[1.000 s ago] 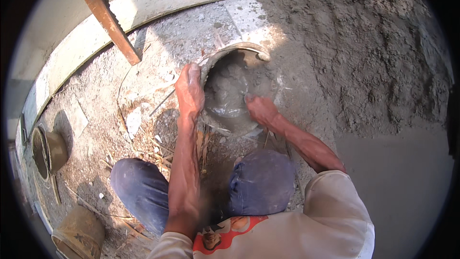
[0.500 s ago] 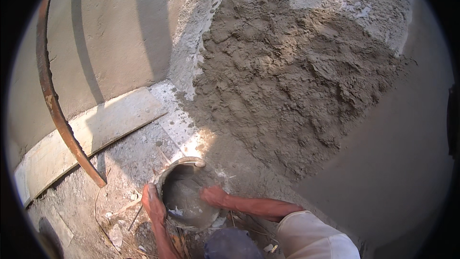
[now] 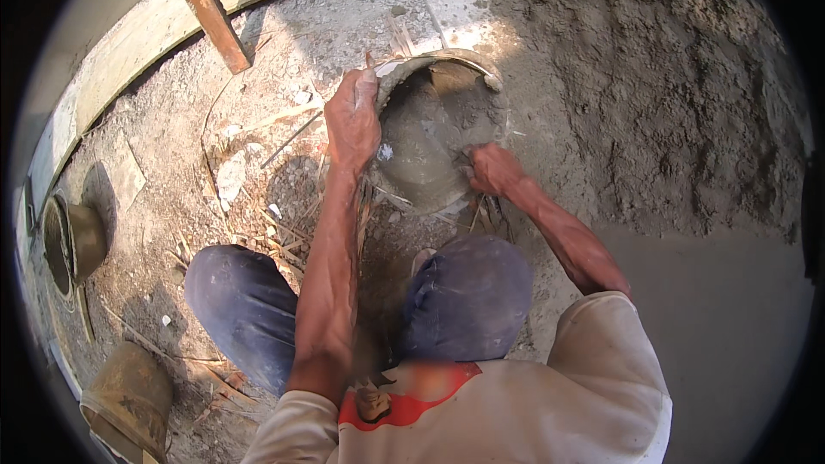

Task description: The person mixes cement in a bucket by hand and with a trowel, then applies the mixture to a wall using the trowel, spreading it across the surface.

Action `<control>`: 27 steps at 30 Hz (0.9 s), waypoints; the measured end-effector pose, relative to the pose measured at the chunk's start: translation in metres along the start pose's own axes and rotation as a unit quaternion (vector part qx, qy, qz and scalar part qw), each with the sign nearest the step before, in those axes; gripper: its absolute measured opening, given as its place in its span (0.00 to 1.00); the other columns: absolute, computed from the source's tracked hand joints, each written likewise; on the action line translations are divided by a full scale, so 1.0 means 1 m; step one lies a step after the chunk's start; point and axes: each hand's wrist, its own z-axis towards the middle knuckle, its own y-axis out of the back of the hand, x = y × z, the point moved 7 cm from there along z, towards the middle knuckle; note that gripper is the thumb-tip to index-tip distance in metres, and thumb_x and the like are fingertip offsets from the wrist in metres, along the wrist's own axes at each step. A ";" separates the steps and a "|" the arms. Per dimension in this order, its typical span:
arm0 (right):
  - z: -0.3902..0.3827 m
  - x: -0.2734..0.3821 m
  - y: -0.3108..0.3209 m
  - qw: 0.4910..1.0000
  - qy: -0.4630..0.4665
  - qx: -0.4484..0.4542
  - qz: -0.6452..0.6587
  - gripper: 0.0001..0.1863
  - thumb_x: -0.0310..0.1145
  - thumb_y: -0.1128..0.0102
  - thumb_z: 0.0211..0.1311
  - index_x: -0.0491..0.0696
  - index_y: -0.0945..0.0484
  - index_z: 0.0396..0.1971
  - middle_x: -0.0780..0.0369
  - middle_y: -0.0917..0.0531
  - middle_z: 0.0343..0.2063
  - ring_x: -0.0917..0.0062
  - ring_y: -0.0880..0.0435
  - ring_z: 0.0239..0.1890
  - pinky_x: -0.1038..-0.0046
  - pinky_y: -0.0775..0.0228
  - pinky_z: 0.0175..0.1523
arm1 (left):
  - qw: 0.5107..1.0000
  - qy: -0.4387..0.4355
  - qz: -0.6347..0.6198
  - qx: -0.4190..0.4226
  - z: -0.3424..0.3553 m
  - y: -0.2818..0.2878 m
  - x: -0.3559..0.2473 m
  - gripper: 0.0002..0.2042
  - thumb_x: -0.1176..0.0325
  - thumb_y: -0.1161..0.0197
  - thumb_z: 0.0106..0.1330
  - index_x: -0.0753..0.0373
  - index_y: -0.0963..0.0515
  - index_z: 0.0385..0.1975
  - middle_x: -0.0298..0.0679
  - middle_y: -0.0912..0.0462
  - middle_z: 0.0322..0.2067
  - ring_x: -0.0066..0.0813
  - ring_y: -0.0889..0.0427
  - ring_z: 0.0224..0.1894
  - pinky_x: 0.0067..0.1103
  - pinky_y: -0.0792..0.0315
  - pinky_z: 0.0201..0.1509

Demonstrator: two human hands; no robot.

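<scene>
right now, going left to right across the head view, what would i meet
Upper tan bucket, rust-brown bar, left hand, round container, right hand, smooth grey surface.

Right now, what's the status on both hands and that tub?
Left hand gripping tub by its rim. Right hand curled by wet cement, grip hidden. Two buckets off left, apart from both hands.

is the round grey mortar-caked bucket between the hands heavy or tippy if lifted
The round grey mortar-caked bucket is probably heavy for its size, given the wet-looking grey mortar inside. Its caked rim may feel slippery. Lifted only where the left hand grips the rim, it would likely tip, as that hold is off-centre.
</scene>
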 end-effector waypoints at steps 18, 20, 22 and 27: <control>0.018 0.065 0.002 0.922 -0.047 -0.035 0.383 0.16 0.38 0.30 0.65 0.39 0.16 0.42 0.45 0.14 0.33 0.57 0.12 0.37 0.59 0.24 0.46 | 0.998 -0.015 0.021 -0.056 0.021 0.006 -0.004 0.22 0.52 0.46 0.81 0.70 0.19 0.43 0.43 0.20 0.28 0.29 0.24 0.33 0.27 0.28 0.42; 0.016 0.060 0.007 0.920 -0.042 -0.069 0.384 0.17 0.39 0.29 0.65 0.39 0.16 0.43 0.45 0.14 0.34 0.60 0.12 0.36 0.60 0.24 0.45 | 0.997 0.047 -0.007 -0.062 0.029 0.012 0.010 0.23 0.52 0.47 0.81 0.70 0.19 0.44 0.42 0.22 0.27 0.30 0.26 0.33 0.27 0.29 0.42; 0.014 0.060 0.022 0.916 -0.033 -0.100 0.387 0.18 0.39 0.29 0.66 0.40 0.15 0.45 0.45 0.14 0.34 0.63 0.12 0.36 0.61 0.23 0.45 | 0.995 0.041 -0.013 -0.086 0.036 0.027 0.019 0.24 0.51 0.48 0.81 0.71 0.20 0.44 0.41 0.24 0.27 0.32 0.27 0.32 0.29 0.29 0.42; 0.018 0.081 0.071 0.928 -0.093 0.000 0.361 0.21 0.42 0.31 0.64 0.37 0.17 0.43 0.42 0.13 0.35 0.51 0.11 0.40 0.58 0.21 0.48 | 0.974 0.159 0.130 -0.094 0.052 0.073 0.024 0.26 0.50 0.52 0.82 0.70 0.19 0.49 0.52 0.15 0.38 0.47 0.19 0.41 0.36 0.27 0.52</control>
